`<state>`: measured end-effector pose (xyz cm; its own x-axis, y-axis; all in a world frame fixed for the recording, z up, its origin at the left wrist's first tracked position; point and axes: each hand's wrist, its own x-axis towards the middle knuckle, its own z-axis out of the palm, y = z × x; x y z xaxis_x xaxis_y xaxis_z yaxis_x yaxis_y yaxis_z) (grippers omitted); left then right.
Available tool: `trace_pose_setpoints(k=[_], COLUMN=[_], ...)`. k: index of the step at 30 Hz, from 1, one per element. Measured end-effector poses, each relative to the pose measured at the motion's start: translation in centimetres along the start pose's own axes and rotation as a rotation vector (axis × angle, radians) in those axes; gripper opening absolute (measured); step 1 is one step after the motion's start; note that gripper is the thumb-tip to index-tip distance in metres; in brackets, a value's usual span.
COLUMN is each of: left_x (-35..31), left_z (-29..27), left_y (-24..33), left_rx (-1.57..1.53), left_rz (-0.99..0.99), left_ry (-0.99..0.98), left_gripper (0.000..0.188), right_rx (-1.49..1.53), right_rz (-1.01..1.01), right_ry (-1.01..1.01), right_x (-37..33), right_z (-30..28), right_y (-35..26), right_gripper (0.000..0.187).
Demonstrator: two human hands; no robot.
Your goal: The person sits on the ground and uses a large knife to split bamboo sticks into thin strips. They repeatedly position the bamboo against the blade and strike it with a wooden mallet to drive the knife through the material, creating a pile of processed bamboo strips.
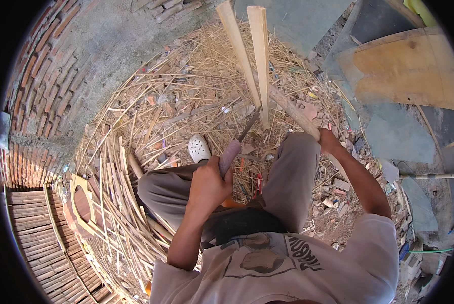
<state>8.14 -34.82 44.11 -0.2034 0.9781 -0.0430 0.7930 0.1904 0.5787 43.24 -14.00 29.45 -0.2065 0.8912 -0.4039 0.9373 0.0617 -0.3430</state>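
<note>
My left hand (209,185) is closed round the wrapped, greyish-pink handle of a machete (230,156). Its dark blade slants up and away, with the tip at the lower part of a pale split bamboo piece (260,50). Two long halves of the bamboo stand upright, spread apart at the top and close together low down. In my right hand (329,142) is the near end of a thick wooden stick (293,112), by my right knee. The stick's far end reaches the bamboo; whether it touches the blade I cannot tell.
Bamboo strips and shavings (186,81) litter the ground, with a bundle of strips (120,202) at my left. A white clog (199,148) is on my foot. Brick wall (47,76) rises at left, above a bamboo-slat panel (49,243). Flat sheets (404,66) and rubble lie right.
</note>
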Motion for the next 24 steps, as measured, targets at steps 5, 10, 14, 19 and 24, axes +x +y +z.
trace_pose_setpoints(k=[5, 10, 14, 19, 24], left_x=[-0.9, 0.4, 1.0, 2.0, 2.5], left_z=[2.4, 3.7, 4.8, 5.4, 7.5], left_y=[-2.5, -1.9, -1.3, -0.2, -4.3], left_rx=[-0.010, -0.025, -0.034, -0.015, -0.040], left_rz=[-0.072, -0.066, -0.072, -0.110, -0.218], left_ry=[0.049, 0.055, 0.075, 0.062, 0.071], left_gripper=[0.027, 0.027, 0.026, 0.024, 0.022], right_rx=[0.126, 0.456, 0.568, -0.069, 0.064], right_rz=[-0.068, -0.097, -0.206, 0.040, 0.075], right_ry=[0.117, 0.406, 0.707, 0.023, 0.012], right_x=[-2.5, -6.2, -3.6, 1.6, 1.6], right_z=[-7.3, -18.1, -16.7, 3.0, 4.5], right_y=[-4.2, -9.1, -9.0, -0.3, 0.3], right_gripper=[0.045, 0.039, 0.035, 0.048, 0.049])
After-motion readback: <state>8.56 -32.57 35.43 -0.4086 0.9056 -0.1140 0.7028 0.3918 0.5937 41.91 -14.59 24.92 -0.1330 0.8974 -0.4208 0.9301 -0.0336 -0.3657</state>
